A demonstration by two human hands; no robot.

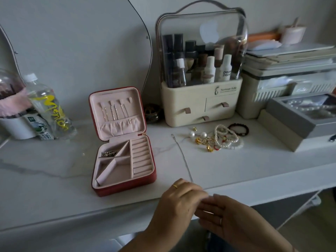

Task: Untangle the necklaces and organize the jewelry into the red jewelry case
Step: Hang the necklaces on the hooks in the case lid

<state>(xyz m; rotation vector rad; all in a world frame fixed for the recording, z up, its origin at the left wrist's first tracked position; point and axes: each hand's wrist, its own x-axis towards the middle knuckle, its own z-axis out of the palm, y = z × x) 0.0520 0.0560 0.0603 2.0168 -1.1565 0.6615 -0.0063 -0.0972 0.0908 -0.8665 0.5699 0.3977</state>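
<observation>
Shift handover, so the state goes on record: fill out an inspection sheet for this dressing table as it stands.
Surface: white marbled tabletop, dimly lit.
Job's things: red jewelry case open, chains hung in its lid, one small piece in a back compartment; silver chain stretched across the tabletop to the left hand; jewelry pile loose in front of the cosmetics organizer.
Clutter: cosmetics organizer, water bottle, grey box holding pearls.
Hands: left hand curled, appears to pinch the chain's end; right hand beside it, fingers straight.
Cables: nothing seen.
Surroundings: curved mirror against the wall.
</observation>
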